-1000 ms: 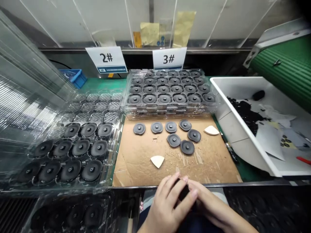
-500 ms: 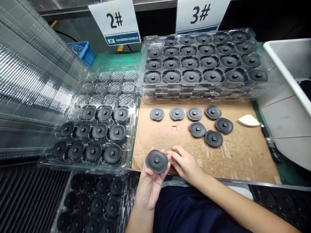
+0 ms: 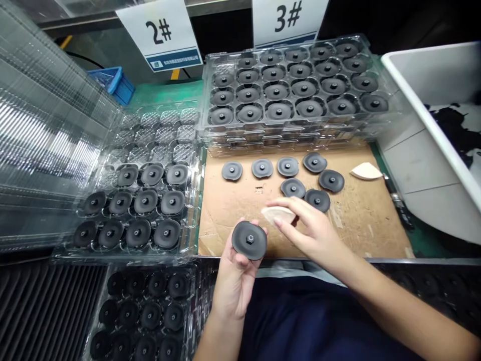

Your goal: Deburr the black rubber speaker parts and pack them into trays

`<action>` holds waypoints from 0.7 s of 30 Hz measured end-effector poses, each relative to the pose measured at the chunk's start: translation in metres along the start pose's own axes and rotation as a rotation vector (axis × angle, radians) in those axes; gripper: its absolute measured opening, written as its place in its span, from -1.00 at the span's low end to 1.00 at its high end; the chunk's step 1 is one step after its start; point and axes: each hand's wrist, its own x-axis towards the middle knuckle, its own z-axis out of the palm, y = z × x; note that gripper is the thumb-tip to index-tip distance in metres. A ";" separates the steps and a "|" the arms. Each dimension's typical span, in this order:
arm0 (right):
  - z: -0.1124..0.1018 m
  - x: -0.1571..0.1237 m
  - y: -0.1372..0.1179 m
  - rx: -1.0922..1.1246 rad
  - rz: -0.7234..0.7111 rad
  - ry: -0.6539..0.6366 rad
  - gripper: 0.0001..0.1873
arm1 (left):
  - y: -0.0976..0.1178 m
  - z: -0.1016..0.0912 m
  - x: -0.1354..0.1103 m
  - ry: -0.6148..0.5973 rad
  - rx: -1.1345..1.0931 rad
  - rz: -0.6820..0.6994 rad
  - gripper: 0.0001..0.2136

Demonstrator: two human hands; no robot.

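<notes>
My left hand (image 3: 238, 281) is closed around the edge of a black rounded disc (image 3: 249, 240), its top face turned up and a small stud at its centre. To the right of it, my right hand (image 3: 311, 228) pinches a cream-coloured pad (image 3: 278, 214) with pointed ends, apart from the disc. Beyond my hands, several similar discs (image 3: 287, 167) lie loose on a cardboard sheet (image 3: 229, 220). A second cream pad (image 3: 366, 171) rests on the cardboard's right side.
A clear tray (image 3: 188, 200) at the left holds discs in its front rows. Stacked clear trays (image 3: 263, 133) full of discs stand at the back. Another disc-filled tray (image 3: 141, 313) is lower left. A white bin (image 3: 421, 90) with black pieces stands at right, a blue crate (image 3: 122, 90) far left.
My right hand has moved away from the disc, up and to the right, and the cream pad now shows in its fingers. My left hand still holds the disc. The whole view has shifted slightly.
</notes>
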 end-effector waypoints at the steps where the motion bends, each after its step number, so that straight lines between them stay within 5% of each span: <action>1: -0.007 -0.002 -0.013 0.029 -0.063 0.063 -0.76 | -0.001 0.004 -0.001 -0.009 0.022 -0.012 -0.40; 3: -0.016 -0.009 -0.036 0.046 -0.217 0.091 -0.75 | -0.004 0.012 -0.004 -0.039 0.071 -0.058 -0.42; 7: -0.024 -0.019 -0.049 0.042 -0.224 -0.171 -0.78 | -0.011 0.024 -0.009 -0.036 0.116 -0.092 -0.37; 12: -0.032 -0.023 -0.039 -0.045 -0.268 0.078 -0.74 | -0.021 0.035 -0.014 -0.090 0.132 -0.101 -0.58; 17: -0.068 -0.055 -0.028 0.065 -0.255 -0.134 -0.77 | -0.022 0.043 -0.018 -0.279 0.093 -0.129 -0.46; 21: -0.089 -0.064 -0.026 -0.154 -0.108 -0.007 -0.79 | -0.030 0.056 -0.020 -0.252 0.127 -0.147 -0.41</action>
